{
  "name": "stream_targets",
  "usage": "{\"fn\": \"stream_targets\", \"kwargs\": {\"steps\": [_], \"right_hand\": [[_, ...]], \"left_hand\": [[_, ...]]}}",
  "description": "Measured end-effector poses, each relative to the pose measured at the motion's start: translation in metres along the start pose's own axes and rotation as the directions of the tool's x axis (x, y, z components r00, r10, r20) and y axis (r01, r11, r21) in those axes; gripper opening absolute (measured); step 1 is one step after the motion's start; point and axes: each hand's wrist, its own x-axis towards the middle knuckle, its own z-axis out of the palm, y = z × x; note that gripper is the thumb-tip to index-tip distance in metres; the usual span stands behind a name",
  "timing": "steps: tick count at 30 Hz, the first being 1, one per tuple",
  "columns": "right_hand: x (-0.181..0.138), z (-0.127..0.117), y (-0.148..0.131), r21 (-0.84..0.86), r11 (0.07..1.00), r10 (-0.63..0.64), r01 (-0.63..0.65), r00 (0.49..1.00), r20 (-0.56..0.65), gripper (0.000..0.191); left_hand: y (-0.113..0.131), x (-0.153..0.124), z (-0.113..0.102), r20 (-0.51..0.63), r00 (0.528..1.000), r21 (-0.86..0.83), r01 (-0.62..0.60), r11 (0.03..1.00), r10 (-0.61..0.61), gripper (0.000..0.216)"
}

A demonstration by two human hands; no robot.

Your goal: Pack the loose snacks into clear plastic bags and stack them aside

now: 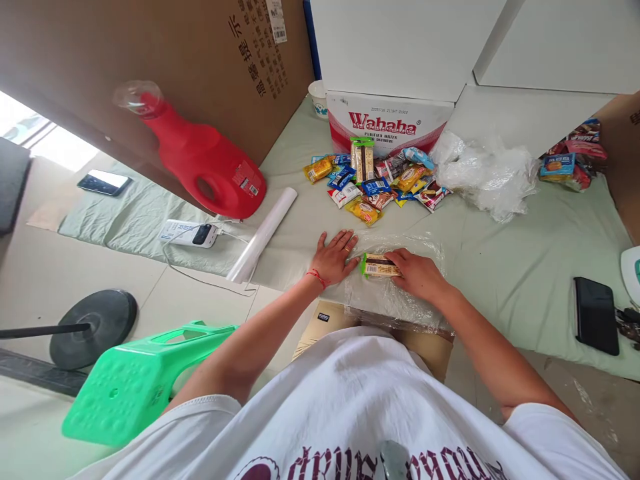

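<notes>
My right hand (419,272) grips the right end of a small snack pack (376,265) with green ends and a brown band. The pack lies on a sheet of clear plastic film (395,300) spread over the cloth in front of me. Just left of it, my left hand (334,259) rests flat with fingers spread, at the film's left edge. Beyond both hands sits a pile of wrapped snacks (377,185) in blue, yellow, red and brown. A similar green-ended pack (361,160) stands out among them.
A roll of clear film (263,235) lies on the left beside a red detergent bottle (210,157). Crumpled plastic (485,170) is right of the pile, before a Wahaha carton (390,125). A phone (597,315) lies right; a green stool (125,387) is on the left.
</notes>
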Motion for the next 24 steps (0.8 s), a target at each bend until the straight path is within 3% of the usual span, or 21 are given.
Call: {"fn": "stream_targets", "kwargs": {"steps": [9,12,15,18,21,24], "right_hand": [[-0.024,-0.008,0.031,0.098,0.995,0.013,-0.019,0.998,0.062,0.063],[-0.003,-0.020,0.043,0.132,0.991,0.040,-0.030,0.997,-0.071,0.049],[0.034,-0.024,0.050,0.029,0.994,0.105,-0.102,0.978,-0.182,0.052],[0.071,-0.021,0.050,-0.044,0.994,0.095,-0.100,0.991,-0.091,0.059],[0.091,-0.020,0.050,-0.009,0.997,0.077,-0.077,0.997,-0.011,0.036],[0.086,-0.029,0.050,0.061,0.998,-0.006,0.009,0.999,-0.038,0.022]], "left_hand": [[-0.001,0.000,0.000,-0.007,1.000,-0.030,0.009,1.000,-0.009,0.066],[-0.003,-0.002,-0.004,-0.015,1.000,-0.056,0.007,0.998,-0.008,0.067],[-0.009,-0.004,-0.007,-0.040,0.999,-0.117,0.003,0.993,-0.007,0.068],[-0.015,-0.002,-0.006,-0.076,0.993,-0.229,0.068,0.971,-0.087,0.085],[-0.015,0.007,-0.002,-0.098,0.974,-0.361,0.158,0.919,-0.206,0.109],[-0.010,0.021,0.001,-0.092,0.969,-0.505,0.152,0.850,-0.228,0.123]]}}
